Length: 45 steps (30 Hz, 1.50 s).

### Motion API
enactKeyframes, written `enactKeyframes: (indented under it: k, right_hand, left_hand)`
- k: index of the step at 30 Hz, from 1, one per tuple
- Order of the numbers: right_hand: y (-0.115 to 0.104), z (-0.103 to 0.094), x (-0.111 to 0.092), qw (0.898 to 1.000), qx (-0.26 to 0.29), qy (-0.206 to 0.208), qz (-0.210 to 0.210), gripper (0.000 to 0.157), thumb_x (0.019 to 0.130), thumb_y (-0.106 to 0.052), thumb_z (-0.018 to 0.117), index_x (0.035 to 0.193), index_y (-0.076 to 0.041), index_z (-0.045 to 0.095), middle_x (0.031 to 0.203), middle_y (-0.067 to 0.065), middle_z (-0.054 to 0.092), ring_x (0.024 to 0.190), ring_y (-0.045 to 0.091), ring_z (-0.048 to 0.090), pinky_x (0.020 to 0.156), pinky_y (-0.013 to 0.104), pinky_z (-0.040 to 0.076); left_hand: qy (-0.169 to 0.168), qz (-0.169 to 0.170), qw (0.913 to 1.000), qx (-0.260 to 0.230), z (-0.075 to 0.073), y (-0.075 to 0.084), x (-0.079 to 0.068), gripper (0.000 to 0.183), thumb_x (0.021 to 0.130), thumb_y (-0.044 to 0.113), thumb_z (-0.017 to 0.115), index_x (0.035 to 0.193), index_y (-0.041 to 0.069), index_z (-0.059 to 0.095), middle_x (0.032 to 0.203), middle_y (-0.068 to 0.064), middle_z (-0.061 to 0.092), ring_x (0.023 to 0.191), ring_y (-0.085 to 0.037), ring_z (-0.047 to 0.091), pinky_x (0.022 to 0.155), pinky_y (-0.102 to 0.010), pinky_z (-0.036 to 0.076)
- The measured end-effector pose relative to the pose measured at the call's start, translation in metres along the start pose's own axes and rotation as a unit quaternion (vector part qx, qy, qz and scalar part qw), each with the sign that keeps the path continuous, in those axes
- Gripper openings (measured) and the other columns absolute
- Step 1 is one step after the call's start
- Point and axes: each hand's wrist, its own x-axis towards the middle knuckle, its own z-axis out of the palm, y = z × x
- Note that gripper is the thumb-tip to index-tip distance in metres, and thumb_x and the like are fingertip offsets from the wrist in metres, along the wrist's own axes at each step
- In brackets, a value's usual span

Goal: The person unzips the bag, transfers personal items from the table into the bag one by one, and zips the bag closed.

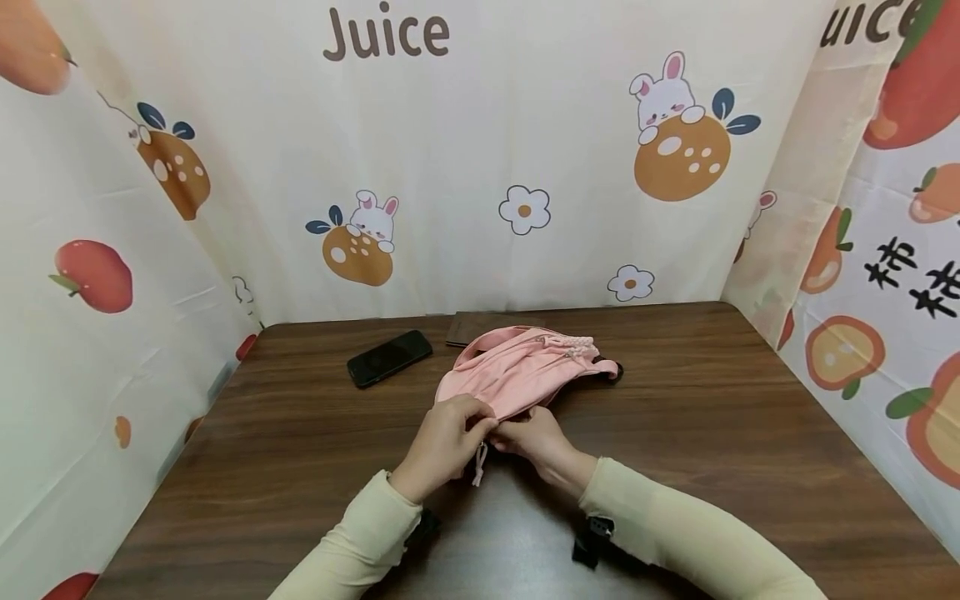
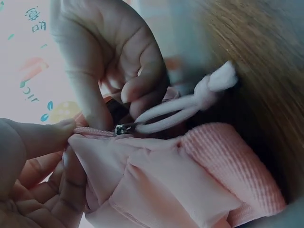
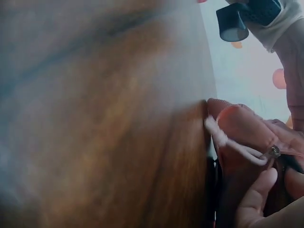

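Note:
A small pink backpack [image 1: 510, 375] lies on the table, its near end lifted between both hands. My left hand [image 1: 448, 429] pinches the fabric edge at one end of the zipper, thumb on top. Opposite it, my right hand [image 1: 546, 446] grips the bag's edge with curled fingers, close by the metal zipper slider [image 2: 122, 129]. From that slider a knotted pale cord pull [image 2: 168, 111] hangs loose, outside the fingers. A dark gap shows beside the slider in the left wrist view. The ribbed pink side [image 2: 232, 166] of the bag faces the table.
A black phone [image 1: 390, 358] lies left of the bag on the brown wooden table [image 1: 720, 433]. Behind the bag, a flat dark brown item [image 1: 461, 327] is partly covered by it. Printed curtains [image 1: 465, 133] stand around the table's back and sides.

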Motion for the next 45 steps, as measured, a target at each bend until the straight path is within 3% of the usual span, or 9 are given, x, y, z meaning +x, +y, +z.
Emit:
enactKeyframes:
  k: [8, 13, 17, 21, 35, 45]
  right_hand:
    - [0.000, -0.014, -0.009, 0.997, -0.039, -0.059, -0.010, 0.031, 0.087, -0.002, 0.067, 0.112, 0.014, 0.057, 0.083, -0.001, 0.069, 0.071, 0.006, 0.065, 0.068, 0.019, 0.054]
    - [0.000, -0.028, -0.015, 0.994, -0.037, -0.103, 0.012, 0.022, 0.091, 0.002, 0.061, 0.107, 0.016, 0.057, 0.082, 0.001, 0.067, 0.074, 0.008, 0.066, 0.071, 0.020, 0.055]
    - [-0.002, -0.033, -0.018, 0.988, -0.033, -0.148, 0.036, 0.028, 0.094, 0.002, 0.057, 0.114, 0.021, 0.053, 0.083, 0.004, 0.069, 0.077, 0.009, 0.067, 0.073, 0.021, 0.056]
    - [-0.003, -0.032, -0.018, 0.985, -0.045, -0.163, 0.041, 0.031, 0.094, 0.000, 0.057, 0.116, 0.022, 0.053, 0.084, 0.005, 0.069, 0.077, 0.009, 0.067, 0.073, 0.021, 0.056]
    - [0.000, -0.018, -0.008, 0.993, -0.020, -0.113, 0.027, 0.017, 0.095, 0.001, 0.055, 0.104, 0.014, 0.061, 0.070, -0.001, 0.067, 0.065, 0.005, 0.063, 0.061, 0.016, 0.052]
    - [0.000, -0.010, -0.004, 0.998, -0.034, -0.048, 0.023, 0.007, 0.091, 0.002, 0.057, 0.091, 0.006, 0.063, 0.063, -0.002, 0.063, 0.056, 0.005, 0.058, 0.055, 0.017, 0.048]
  left_hand:
    - [-0.010, 0.011, 0.9997, 0.017, 0.000, -0.001, -0.002, 0.007, 0.086, 0.013, 0.074, 0.080, 0.016, 0.071, 0.081, 0.008, 0.065, 0.076, -0.004, 0.059, 0.071, -0.024, 0.051]
    - [-0.018, 0.025, 0.9989, 0.035, 0.001, -0.001, -0.002, 0.008, 0.085, 0.012, 0.074, 0.079, 0.016, 0.071, 0.079, 0.008, 0.064, 0.074, -0.004, 0.058, 0.068, -0.022, 0.049]
    - [-0.023, 0.034, 0.9982, 0.043, 0.002, -0.001, -0.002, 0.008, 0.086, 0.012, 0.074, 0.079, 0.016, 0.071, 0.078, 0.008, 0.064, 0.073, -0.004, 0.058, 0.068, -0.023, 0.049]
    - [-0.026, 0.043, 0.9977, 0.047, 0.005, 0.000, -0.002, 0.009, 0.086, 0.011, 0.073, 0.078, 0.015, 0.072, 0.076, 0.007, 0.063, 0.072, -0.005, 0.058, 0.067, -0.022, 0.049]
    - [-0.002, 0.039, 0.9985, 0.037, 0.007, 0.001, -0.002, 0.007, 0.086, 0.010, 0.073, 0.081, 0.014, 0.070, 0.080, 0.005, 0.065, 0.075, -0.007, 0.062, 0.071, -0.025, 0.052]
    - [-0.005, 0.040, 0.9991, -0.013, 0.009, 0.008, 0.000, 0.009, 0.086, 0.010, 0.072, 0.078, 0.014, 0.069, 0.075, 0.005, 0.064, 0.069, -0.003, 0.057, 0.067, -0.021, 0.049]
